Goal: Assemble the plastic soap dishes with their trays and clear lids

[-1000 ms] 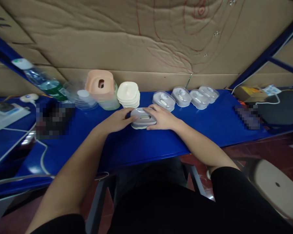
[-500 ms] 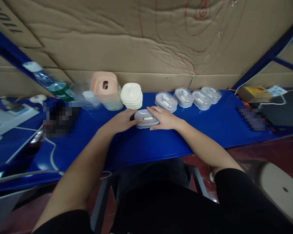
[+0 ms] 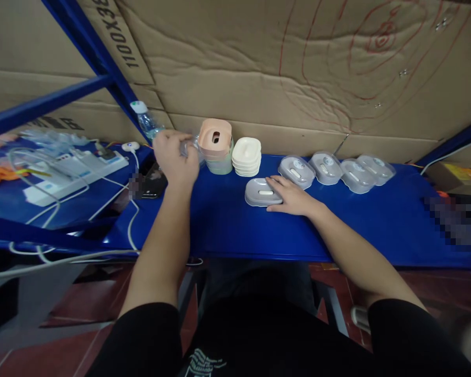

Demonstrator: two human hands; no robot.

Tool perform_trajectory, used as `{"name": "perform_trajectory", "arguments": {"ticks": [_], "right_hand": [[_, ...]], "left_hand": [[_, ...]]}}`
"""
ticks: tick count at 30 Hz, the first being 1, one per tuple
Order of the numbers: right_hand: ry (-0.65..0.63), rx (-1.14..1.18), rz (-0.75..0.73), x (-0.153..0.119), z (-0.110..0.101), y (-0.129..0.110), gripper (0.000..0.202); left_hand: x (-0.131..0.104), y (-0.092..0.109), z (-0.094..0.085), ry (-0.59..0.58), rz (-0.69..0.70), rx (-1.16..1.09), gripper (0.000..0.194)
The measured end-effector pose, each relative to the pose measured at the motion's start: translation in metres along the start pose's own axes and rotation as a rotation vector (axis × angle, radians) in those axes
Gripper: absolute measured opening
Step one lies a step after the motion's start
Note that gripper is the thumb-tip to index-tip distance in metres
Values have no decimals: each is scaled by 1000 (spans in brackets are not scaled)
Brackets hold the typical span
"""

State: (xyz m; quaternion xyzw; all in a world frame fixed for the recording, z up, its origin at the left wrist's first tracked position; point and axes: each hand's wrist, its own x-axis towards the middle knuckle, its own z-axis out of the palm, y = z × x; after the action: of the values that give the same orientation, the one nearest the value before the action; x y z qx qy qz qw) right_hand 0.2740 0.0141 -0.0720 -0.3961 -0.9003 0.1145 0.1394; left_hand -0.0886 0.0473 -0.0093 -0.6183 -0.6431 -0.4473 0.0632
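Note:
On the blue table, my right hand grips the right end of a translucent grey oval container with a white bar on its lid. Further left, my left hand is raised over the clear plastic lids, its fingers curved and apart. Those lids are partly hidden behind it. A peach box with a slot in its top stands just right of that hand. Beside the box is a stack of cream square lids.
Several similar grey containers stand in a row along the cardboard wall. At the left are a water bottle, a black phone, a white power strip and loose cables near the blue frame.
My left hand has let go of the grey container and moved left and up to the clear lids. My right hand stays on the container. The view has shifted left.

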Motion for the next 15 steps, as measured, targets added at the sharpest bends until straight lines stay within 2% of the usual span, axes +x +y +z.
{"name": "perform_trajectory", "arguments": {"ticks": [2,6,11,15], "right_hand": [[-7,3,5,0,0,1,109],[-15,3,3,0,1,1,110],[-26,17,-4,-1,0,0,115],[-24,25,-19,-1,0,-1,113]], "left_hand": [[6,-14,-3,-22,-51,74,37],[9,-33,2,-151,-144,120,46],[9,-40,10,-195,-160,104,35],[12,-38,9,-180,-143,64,27]]}}
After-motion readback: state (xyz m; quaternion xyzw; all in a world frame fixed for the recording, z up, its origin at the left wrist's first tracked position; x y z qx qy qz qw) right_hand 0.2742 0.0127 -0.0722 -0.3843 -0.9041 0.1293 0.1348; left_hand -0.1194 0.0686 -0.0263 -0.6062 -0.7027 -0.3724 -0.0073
